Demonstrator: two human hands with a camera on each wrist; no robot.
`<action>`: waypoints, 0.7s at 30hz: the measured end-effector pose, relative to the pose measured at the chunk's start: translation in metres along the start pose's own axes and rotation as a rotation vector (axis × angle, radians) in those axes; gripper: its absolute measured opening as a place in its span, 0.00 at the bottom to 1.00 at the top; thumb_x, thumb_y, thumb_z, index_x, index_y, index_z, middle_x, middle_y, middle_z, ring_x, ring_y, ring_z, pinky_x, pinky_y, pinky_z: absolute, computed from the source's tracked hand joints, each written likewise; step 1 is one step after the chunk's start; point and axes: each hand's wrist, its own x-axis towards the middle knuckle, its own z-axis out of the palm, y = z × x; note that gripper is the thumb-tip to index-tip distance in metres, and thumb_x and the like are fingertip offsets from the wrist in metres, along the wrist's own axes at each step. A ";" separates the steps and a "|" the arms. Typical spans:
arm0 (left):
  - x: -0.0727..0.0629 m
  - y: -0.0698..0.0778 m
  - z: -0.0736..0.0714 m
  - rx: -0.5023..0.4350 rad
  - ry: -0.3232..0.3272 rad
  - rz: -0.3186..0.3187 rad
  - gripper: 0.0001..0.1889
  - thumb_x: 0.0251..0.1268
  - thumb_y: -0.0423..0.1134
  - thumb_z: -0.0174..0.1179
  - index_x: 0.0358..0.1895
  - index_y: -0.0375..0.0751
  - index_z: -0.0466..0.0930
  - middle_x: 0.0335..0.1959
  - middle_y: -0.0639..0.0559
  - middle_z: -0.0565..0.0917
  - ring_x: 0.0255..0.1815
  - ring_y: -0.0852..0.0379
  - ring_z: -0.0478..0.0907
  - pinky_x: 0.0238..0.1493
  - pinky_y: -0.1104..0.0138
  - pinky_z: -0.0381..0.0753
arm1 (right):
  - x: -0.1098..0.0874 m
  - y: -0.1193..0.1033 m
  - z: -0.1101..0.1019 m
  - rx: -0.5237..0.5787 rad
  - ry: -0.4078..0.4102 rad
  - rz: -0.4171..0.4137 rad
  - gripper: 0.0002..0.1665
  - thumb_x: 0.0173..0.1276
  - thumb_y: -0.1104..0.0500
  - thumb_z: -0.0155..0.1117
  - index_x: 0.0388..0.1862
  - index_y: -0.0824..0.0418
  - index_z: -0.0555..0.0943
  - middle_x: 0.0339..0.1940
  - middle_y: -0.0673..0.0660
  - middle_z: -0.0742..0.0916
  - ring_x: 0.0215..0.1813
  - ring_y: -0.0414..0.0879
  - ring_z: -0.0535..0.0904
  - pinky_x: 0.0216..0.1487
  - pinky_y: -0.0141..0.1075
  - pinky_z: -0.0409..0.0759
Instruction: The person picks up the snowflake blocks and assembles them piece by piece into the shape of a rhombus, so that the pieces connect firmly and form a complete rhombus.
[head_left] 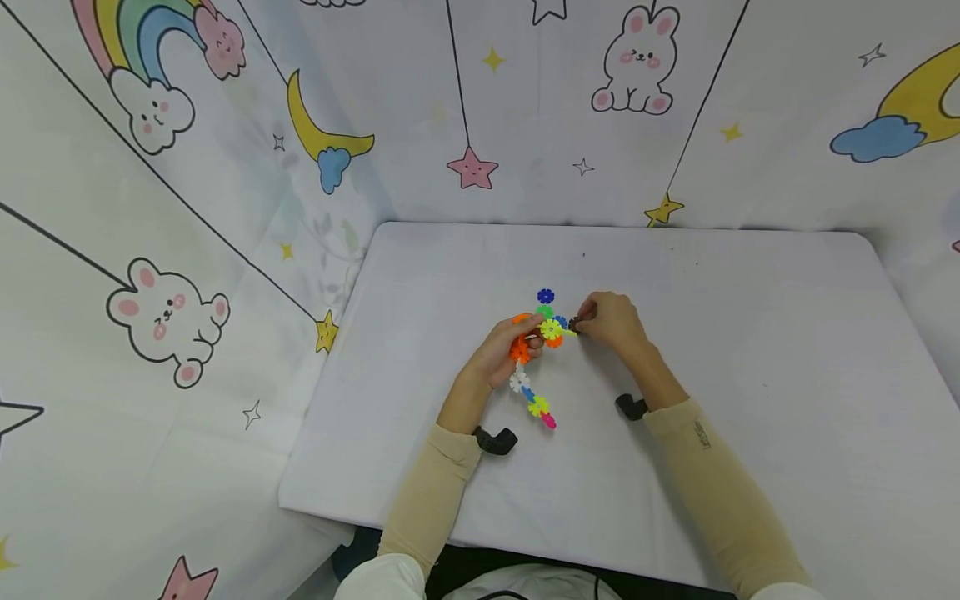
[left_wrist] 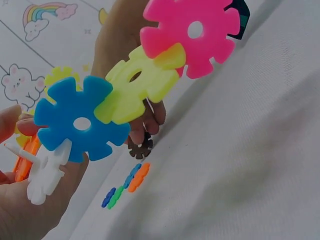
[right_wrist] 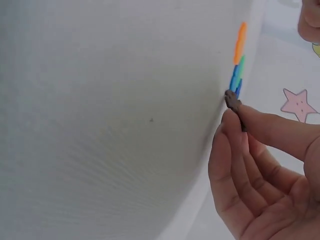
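In the head view my left hand (head_left: 497, 354) holds a chain of notched, flower-shaped plastic discs by its orange part (head_left: 520, 350). Toward me hangs the rest of the chain: a white disc (left_wrist: 40, 182), a blue disc (left_wrist: 60, 120), a yellow disc (left_wrist: 122, 100) and a pink disc (left_wrist: 215, 25) at the end. A yellow disc (head_left: 551, 329) is by the left fingertips. My right hand (head_left: 611, 321) pinches a dark brown disc (right_wrist: 233, 101) between thumb and fingertips, just right of the chain.
Loose discs lie on the white table (head_left: 750, 375) beyond the hands: dark blue (head_left: 545, 296), green (head_left: 543, 310), blue (left_wrist: 132, 175) and orange (left_wrist: 139, 177). A patterned cloth wall (head_left: 405, 125) rises behind the table's far edge. Dark wrist pieces (head_left: 497, 442) sit at both cuffs.
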 end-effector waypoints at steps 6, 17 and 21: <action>0.000 0.000 0.000 0.014 -0.012 0.000 0.09 0.83 0.43 0.54 0.46 0.42 0.77 0.38 0.51 0.73 0.31 0.60 0.67 0.33 0.72 0.70 | -0.014 0.001 -0.007 0.108 0.016 -0.033 0.10 0.70 0.59 0.71 0.49 0.60 0.88 0.39 0.60 0.89 0.38 0.53 0.83 0.36 0.42 0.81; 0.000 0.001 -0.001 0.000 0.006 0.012 0.13 0.84 0.45 0.52 0.56 0.41 0.79 0.44 0.49 0.76 0.32 0.59 0.66 0.33 0.72 0.69 | -0.039 -0.004 -0.018 0.371 0.056 -0.030 0.11 0.73 0.59 0.72 0.50 0.62 0.87 0.41 0.63 0.90 0.37 0.51 0.91 0.43 0.49 0.89; -0.001 0.001 -0.001 -0.031 0.026 0.008 0.13 0.85 0.44 0.50 0.55 0.41 0.80 0.42 0.48 0.73 0.32 0.59 0.66 0.32 0.73 0.70 | -0.045 -0.004 -0.021 0.411 0.075 -0.027 0.12 0.73 0.57 0.72 0.50 0.63 0.86 0.40 0.63 0.91 0.38 0.55 0.91 0.45 0.51 0.88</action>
